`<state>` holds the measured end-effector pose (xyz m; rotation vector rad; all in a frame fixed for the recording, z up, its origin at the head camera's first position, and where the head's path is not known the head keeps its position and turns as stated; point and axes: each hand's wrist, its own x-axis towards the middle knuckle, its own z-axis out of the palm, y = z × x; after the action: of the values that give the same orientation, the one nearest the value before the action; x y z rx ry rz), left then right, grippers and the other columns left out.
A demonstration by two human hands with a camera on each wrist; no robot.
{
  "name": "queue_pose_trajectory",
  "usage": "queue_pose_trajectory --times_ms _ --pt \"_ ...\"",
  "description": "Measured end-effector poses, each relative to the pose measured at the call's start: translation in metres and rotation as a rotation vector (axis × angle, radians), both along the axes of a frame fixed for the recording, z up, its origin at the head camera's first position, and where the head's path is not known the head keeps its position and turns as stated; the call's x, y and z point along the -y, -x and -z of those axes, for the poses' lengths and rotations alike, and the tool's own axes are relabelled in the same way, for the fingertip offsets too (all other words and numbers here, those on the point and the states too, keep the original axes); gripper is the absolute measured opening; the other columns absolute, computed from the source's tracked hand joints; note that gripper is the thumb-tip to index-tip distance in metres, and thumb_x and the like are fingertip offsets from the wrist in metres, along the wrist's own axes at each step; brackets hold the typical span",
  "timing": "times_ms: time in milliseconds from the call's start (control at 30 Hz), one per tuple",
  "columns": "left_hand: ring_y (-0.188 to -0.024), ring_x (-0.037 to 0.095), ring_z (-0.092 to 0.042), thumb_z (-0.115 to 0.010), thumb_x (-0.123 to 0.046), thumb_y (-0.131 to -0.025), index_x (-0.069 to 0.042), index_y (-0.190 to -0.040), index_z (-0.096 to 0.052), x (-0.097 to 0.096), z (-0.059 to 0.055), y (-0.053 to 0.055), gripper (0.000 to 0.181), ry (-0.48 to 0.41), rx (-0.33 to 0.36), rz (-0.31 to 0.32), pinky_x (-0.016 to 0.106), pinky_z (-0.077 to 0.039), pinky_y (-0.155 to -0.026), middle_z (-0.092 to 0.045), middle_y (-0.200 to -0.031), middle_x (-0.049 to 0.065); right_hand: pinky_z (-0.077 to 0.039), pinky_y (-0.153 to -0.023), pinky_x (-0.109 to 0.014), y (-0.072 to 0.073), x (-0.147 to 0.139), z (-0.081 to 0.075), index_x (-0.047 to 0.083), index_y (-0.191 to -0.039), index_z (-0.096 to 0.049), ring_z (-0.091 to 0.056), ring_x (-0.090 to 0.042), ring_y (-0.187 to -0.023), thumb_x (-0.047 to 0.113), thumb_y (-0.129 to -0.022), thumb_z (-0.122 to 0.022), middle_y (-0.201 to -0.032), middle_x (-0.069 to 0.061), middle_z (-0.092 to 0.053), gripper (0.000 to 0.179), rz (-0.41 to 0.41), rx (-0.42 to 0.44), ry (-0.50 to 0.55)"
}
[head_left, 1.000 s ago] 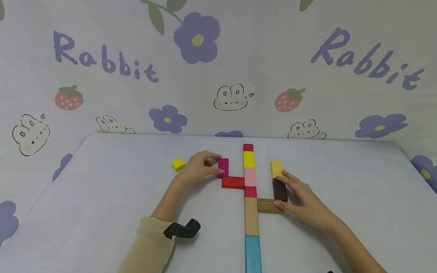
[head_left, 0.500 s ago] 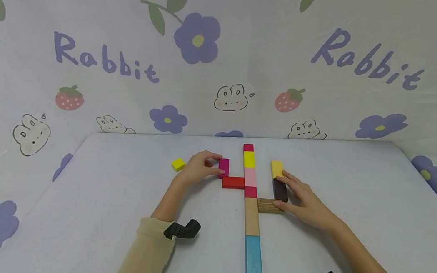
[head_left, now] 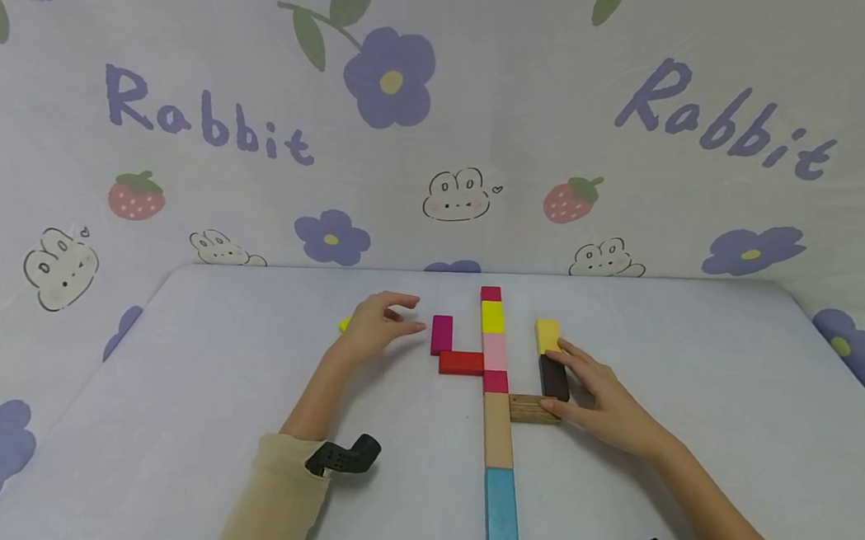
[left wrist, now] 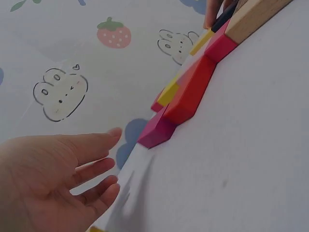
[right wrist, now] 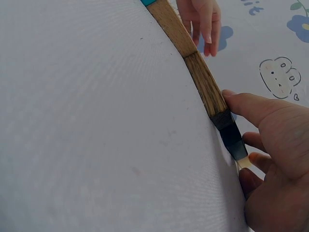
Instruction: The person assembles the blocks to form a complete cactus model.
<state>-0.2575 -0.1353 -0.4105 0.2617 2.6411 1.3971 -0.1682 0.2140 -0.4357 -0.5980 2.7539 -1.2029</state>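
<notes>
My left hand (head_left: 379,326) hovers left of a magenta block (head_left: 442,335), apart from it, with thumb and fingers spread and nothing between them. The left wrist view shows the same bare hand (left wrist: 63,176) below that block (left wrist: 157,131). A red block (head_left: 461,363) joins the magenta one to a long column of blocks. My right hand (head_left: 608,403) rests its thumb on the brown wood-grained block (head_left: 534,409). Its fingers touch the side of the dark block (head_left: 554,378) near the light yellow block (head_left: 547,335). Those fingers look fairly straight in the right wrist view.
The column has a blue block (head_left: 502,518), a tan block (head_left: 498,431), a pink block (head_left: 494,351) and a yellow block (head_left: 492,317), with crimson blocks between and on top. A loose yellow block (head_left: 343,324) is mostly hidden behind my left hand. White cloth (head_left: 211,372) covers the table.
My left hand has let go of the magenta block and drawn back to the left, now covering most of the loose yellow block. The right hand and the blocks have stayed put.
</notes>
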Motion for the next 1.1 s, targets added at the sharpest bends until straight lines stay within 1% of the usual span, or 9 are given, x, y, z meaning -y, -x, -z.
queue_pose_trajectory --times_ms 133,267,467,567,667,733,867,967,1100 --pt "-0.125 0.036 -0.061 -0.076 -0.018 -0.099 -0.003 -0.145 -0.062 0.018 -0.002 0.000 0.051 -0.025 -0.050 -0.047 0.046 -0.056 -0.101 -0.062 -0.145 0.017 -0.035 -0.113 -0.075 0.000 0.000 0.001 0.002 -0.155 -0.047 -0.025 -0.058 -0.152 0.027 -0.096 -0.077 -0.168 -0.030 -0.029 0.070 0.002 0.002 0.001" --pt "-0.125 0.036 -0.060 -0.075 -0.017 -0.099 -0.002 -0.145 -0.062 0.036 -0.001 0.001 0.050 -0.038 -0.070 -0.099 0.043 -0.056 -0.098 -0.062 -0.144 0.018 -0.034 -0.114 -0.075 -0.001 0.000 0.000 0.004 -0.155 -0.047 -0.024 -0.057 -0.153 0.030 -0.096 -0.077 -0.169 -0.029 -0.028 0.071 0.011 0.020 -0.004" --pt "-0.130 0.037 -0.055 -0.074 -0.017 -0.100 -0.002 -0.145 -0.061 0.055 0.001 0.000 0.050 -0.021 -0.027 -0.175 0.046 -0.053 -0.103 -0.061 -0.146 0.019 -0.035 -0.114 -0.075 -0.002 0.001 0.000 0.004 -0.156 -0.047 -0.024 -0.057 -0.153 0.030 -0.096 -0.077 -0.169 -0.028 -0.028 0.071 0.014 0.031 0.004" --pt "-0.131 0.038 -0.055 -0.074 -0.017 -0.098 -0.001 -0.144 -0.062 0.061 0.003 -0.001 0.050 -0.007 -0.012 -0.193 0.047 -0.052 -0.104 -0.061 -0.146 0.020 -0.034 -0.114 -0.076 -0.002 0.001 -0.001 0.004 -0.155 -0.047 -0.024 -0.057 -0.153 0.030 -0.096 -0.076 -0.169 -0.028 -0.027 0.071 0.014 0.031 0.005" --pt "-0.130 0.039 -0.059 -0.076 -0.014 -0.097 0.001 -0.142 -0.063 0.066 0.006 -0.001 0.050 -0.004 -0.006 -0.189 0.047 -0.052 -0.103 -0.064 -0.143 0.021 -0.033 -0.114 -0.076 -0.002 0.002 -0.001 0.005 -0.156 -0.047 -0.024 -0.057 -0.153 0.031 -0.096 -0.076 -0.169 -0.028 -0.027 0.071 0.018 0.033 0.000" --pt "-0.127 0.041 -0.062 -0.077 -0.011 -0.095 0.003 -0.141 -0.064 0.069 0.008 -0.001 0.049 -0.003 -0.013 -0.174 0.047 -0.053 -0.102 -0.066 -0.139 0.023 -0.033 -0.114 -0.076 -0.002 0.002 -0.002 0.005 -0.156 -0.047 -0.023 -0.057 -0.153 0.031 -0.096 -0.076 -0.169 -0.028 -0.027 0.071 0.020 0.033 -0.004" --pt "-0.125 0.043 -0.066 -0.077 -0.008 -0.094 0.005 -0.139 -0.065 0.075 0.010 -0.001 0.048 -0.005 -0.017 -0.140 0.050 -0.054 -0.106 -0.069 -0.133 0.025 -0.034 -0.114 -0.075 -0.002 0.002 -0.003 0.005 -0.156 -0.047 -0.023 -0.057 -0.153 0.031 -0.096 -0.076 -0.169 -0.028 -0.027 0.072 0.022 0.034 -0.005" --pt "-0.126 0.044 -0.065 -0.076 -0.009 -0.095 0.004 -0.139 -0.065 0.078 0.009 -0.002 0.047 0.000 0.017 -0.116 0.050 -0.053 -0.107 -0.068 -0.134 0.024 -0.035 -0.114 -0.075 -0.001 0.002 -0.003 0.004 -0.156 -0.047 -0.023 -0.057 -0.153 0.031 -0.096 -0.077 -0.169 -0.028 -0.027 0.072 0.021 0.031 -0.004" --pt "-0.126 0.043 -0.063 -0.077 -0.011 -0.095 0.003 -0.137 -0.066 0.081 0.005 -0.003 0.045 0.029 0.060 -0.075 0.049 -0.053 -0.106 -0.066 -0.137 0.024 -0.036 -0.113 -0.074 -0.001 0.002 -0.003 0.004 -0.156 -0.047 -0.023 -0.057 -0.153 0.031 -0.096 -0.076 -0.169 -0.028 -0.027 0.072 0.020 0.029 -0.003"
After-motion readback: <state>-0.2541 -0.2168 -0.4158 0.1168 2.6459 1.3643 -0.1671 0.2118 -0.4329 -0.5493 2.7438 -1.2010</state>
